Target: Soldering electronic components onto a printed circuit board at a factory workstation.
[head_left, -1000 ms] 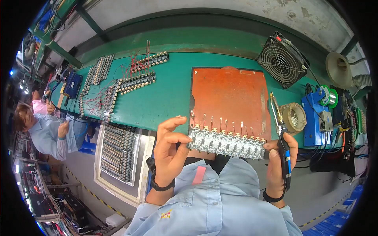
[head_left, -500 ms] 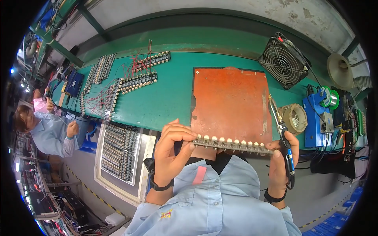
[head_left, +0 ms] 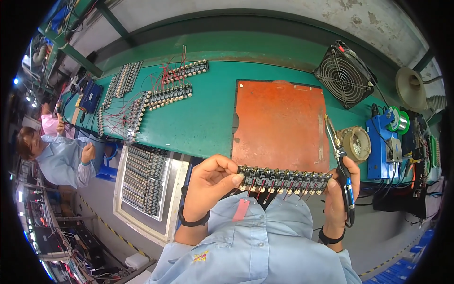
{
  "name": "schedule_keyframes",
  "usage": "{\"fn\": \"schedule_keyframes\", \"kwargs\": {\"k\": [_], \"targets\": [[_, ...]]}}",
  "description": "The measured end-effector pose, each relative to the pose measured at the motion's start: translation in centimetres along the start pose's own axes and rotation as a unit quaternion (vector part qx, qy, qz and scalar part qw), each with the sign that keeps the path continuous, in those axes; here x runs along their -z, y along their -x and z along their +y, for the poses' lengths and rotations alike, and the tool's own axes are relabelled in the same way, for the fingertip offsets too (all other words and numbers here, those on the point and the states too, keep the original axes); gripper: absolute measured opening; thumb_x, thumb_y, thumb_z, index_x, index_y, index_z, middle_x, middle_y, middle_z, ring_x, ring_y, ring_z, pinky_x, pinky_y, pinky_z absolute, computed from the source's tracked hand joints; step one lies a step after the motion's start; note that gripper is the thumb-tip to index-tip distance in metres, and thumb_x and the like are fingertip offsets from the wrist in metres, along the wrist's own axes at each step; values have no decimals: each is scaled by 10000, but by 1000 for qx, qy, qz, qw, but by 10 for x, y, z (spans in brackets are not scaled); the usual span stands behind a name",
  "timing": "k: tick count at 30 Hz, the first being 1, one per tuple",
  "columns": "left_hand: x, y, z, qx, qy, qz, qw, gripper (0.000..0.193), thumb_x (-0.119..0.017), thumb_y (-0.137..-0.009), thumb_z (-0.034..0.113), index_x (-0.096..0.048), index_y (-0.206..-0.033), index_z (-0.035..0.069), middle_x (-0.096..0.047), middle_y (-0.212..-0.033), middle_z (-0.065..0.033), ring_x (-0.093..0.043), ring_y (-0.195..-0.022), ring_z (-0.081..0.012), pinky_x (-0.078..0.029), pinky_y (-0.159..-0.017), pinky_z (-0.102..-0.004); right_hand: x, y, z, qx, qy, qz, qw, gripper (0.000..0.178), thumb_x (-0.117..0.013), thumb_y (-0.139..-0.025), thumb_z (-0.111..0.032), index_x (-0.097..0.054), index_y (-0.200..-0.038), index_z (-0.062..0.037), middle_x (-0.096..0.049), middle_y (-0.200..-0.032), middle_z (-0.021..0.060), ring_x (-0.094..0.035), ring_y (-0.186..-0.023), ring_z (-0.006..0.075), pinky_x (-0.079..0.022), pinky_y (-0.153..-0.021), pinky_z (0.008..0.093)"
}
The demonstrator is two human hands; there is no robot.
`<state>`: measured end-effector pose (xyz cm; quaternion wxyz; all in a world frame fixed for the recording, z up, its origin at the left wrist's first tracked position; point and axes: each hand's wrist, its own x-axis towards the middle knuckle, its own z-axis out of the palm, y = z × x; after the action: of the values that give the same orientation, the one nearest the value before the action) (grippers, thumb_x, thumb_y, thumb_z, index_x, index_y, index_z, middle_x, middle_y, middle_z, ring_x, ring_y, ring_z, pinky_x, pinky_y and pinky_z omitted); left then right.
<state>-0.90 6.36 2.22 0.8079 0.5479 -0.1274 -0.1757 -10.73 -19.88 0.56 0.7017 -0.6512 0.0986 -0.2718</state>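
Observation:
A long circuit board strip (head_left: 286,181), with black components, round pale parts along its lower edge and thin red wires, is held level in front of my chest. My left hand (head_left: 210,184) pinches its left end between thumb and fingers. At the other end, my right hand (head_left: 337,199) grips the strip by thumb and fingertips. That same hand also keeps a soldering iron (head_left: 344,170) with a blue and black handle, its tip pointing away from me. Just beyond the strip, an orange board (head_left: 281,125) lies on the green bench top (head_left: 189,128).
Several wired strips (head_left: 168,97) lie at the left back. A framed tray of strips (head_left: 142,182) stands beside the bench. On the right are a fan (head_left: 346,75), a round pot (head_left: 357,144), a blue soldering station (head_left: 378,142) and a solder spool (head_left: 401,120). A co-worker (head_left: 61,154) sits far left.
The strip has been rolled between my hands, so its face with black components and red wires now shows instead of its thin edge. Both hands keep hold of its ends.

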Motion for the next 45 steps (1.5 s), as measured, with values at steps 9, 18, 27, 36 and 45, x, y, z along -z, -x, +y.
{"fn": "schedule_keyframes", "kwargs": {"k": [9, 18, 27, 36, 45], "targets": [[2, 0, 3, 19, 5, 0, 1000, 140, -641, -854, -31, -562, -968, -12, -622, -872, -32, -587, -779, -58, -479, -684, -196, -2, 0, 3, -9, -4, -5, 1000, 501, -632, -803, -41, -466, -1274, 4, -532, -884, 21, -490, -752, 66, -421, -672, 196], [7, -2, 0, 27, 25, 3, 999, 133, -642, -865, 3, -565, -973, -12, -639, -888, -46, -606, -793, -69, -508, -700, -208, -7, -1, 3, -26, -3, -6, 1000, 496, -624, -798, -25, -473, -1270, 2, -533, -891, 23, -489, -767, 65, -426, -677, 193], [-2, -2, -1, -17, 31, 31, 999, 148, -666, -840, -10, -580, -960, -13, -643, -902, -72, -619, -815, -109, -514, -701, -235, -8, -1, -1, -63, -21, -1, 998, 487, -600, -806, -13, -459, -1272, 2, -556, -853, 60, -520, -643, 102, -461, -592, 223], [13, -2, -8, -257, -233, -2, 938, 199, -665, -718, -103, -632, -879, 10, -634, -891, -87, -573, -722, -156, -446, -616, -263, -10, 2, 4, 29, -34, -11, 999, 540, -602, -846, -141, -392, -1319, 14, -591, -850, 108, -565, -744, 135, -469, -666, 259], [19, 4, -10, -258, -287, -19, 922, 283, -612, -672, -142, -647, -891, 34, -632, -897, -86, -576, -723, -151, -447, -616, -252, -6, 4, 5, 71, 26, -34, 997, 493, -611, -847, -98, -409, -1283, 11, -632, -888, 116, -615, -837, 168, -484, -787, 310]]}}
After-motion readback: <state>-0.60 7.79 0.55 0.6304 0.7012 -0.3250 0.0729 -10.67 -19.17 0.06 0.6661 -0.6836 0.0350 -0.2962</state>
